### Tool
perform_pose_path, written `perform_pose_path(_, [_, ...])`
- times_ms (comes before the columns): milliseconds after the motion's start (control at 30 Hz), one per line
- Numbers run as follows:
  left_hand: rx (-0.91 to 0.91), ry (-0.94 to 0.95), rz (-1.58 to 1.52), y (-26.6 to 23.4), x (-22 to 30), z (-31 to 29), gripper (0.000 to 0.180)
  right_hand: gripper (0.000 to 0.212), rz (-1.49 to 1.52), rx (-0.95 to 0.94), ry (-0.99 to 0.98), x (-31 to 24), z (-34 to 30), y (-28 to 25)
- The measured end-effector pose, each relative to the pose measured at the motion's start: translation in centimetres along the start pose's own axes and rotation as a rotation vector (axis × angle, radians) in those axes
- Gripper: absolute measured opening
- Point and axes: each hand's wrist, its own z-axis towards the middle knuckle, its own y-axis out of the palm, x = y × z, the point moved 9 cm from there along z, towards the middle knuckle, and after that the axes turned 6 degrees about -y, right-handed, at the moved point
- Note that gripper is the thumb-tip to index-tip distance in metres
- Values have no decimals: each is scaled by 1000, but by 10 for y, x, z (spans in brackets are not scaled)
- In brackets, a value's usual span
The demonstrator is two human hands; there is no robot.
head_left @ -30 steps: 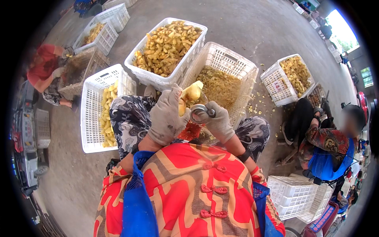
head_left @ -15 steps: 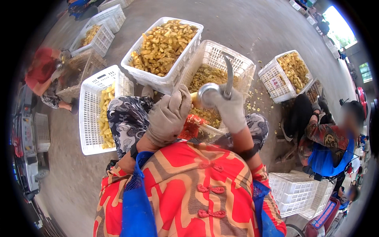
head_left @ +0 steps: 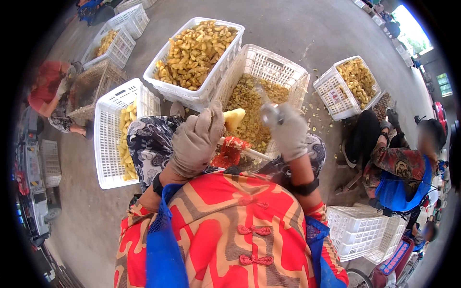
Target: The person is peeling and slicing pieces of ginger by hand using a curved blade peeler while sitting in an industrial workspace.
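Observation:
Gripped in my gloved left hand (head_left: 197,141) is a pale yellow, knobbly root-like piece (head_left: 235,118), its bare end pointing right. My gloved right hand (head_left: 290,132) is closed round a metal tool (head_left: 271,114) with a rounded shiny part and a curved blade, smeared by motion. A small gap separates tool and piece. Both hands are over the near end of a white slatted crate (head_left: 301,79) holding yellow-brown peelings (head_left: 254,98). A red cloth-like wrapping (head_left: 230,152) on a pale bar lies below my hands, across the crate's near end.
A crate heaped with brownish-yellow pieces (head_left: 197,55) stands ahead. To my left is a white crate (head_left: 108,139) of paler pieces. Further right, another filled crate (head_left: 336,93) stands near a seated person (head_left: 401,168). Stacked crates (head_left: 357,230) sit behind at right; another person (head_left: 48,91) works far left.
My right hand has moved slightly right and down with the tool, away from the yellow piece. My left hand has shifted a little left, and more of the piece shows.

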Motion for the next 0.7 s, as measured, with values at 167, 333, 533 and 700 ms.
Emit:
perform_pose_path(167, [-77,-14,77,8,4,3,56,15,-133,-267,-145,-26,-24,41])
perform_pose_path(333, [-112,-11,80,1,5,2,48,12,-478,-228,-84,17,-9,34])
perform_pose_path(533, [271,160,131,-45,14,-9,31,18,-49,-80,174,38,-4,-7])
perform_pose_path(700, [256,171,175,-40,10,-14,31,10,716,15,330,23,-14,-12])
